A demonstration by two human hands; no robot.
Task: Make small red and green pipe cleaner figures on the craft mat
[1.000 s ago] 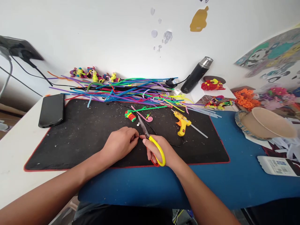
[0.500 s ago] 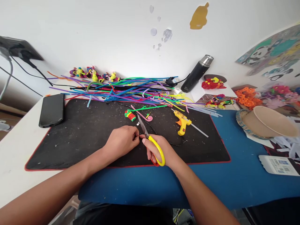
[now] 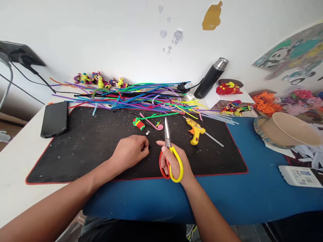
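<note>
My right hand (image 3: 176, 163) grips a pair of scissors (image 3: 167, 137) with one red and one yellow handle, blades together and pointing away from me. My left hand (image 3: 131, 150) rests on the black mat (image 3: 85, 148), its fingers pinched; a small dark bit shows at the fingertips, too small to name. Just beyond the hands lie a small red and green pipe-cleaner piece (image 3: 139, 124), a pink pipe cleaner with a coiled end (image 3: 158, 127) and two small white discs (image 3: 147, 132). To the right of the scissors is a yellow glue gun (image 3: 195, 130) with a glue stick in its back.
Many coloured pipe cleaners (image 3: 131, 95) lie along the wall, with small figures (image 3: 99, 80) behind. A phone (image 3: 55, 119) is at left. A black flask (image 3: 211, 79) leans at the back right, and a paper bowl (image 3: 295, 131) sits far right.
The scissors have moved right and away from my left hand, turning from a leftward slant to nearly straight ahead. My left hand has stayed almost in place.
</note>
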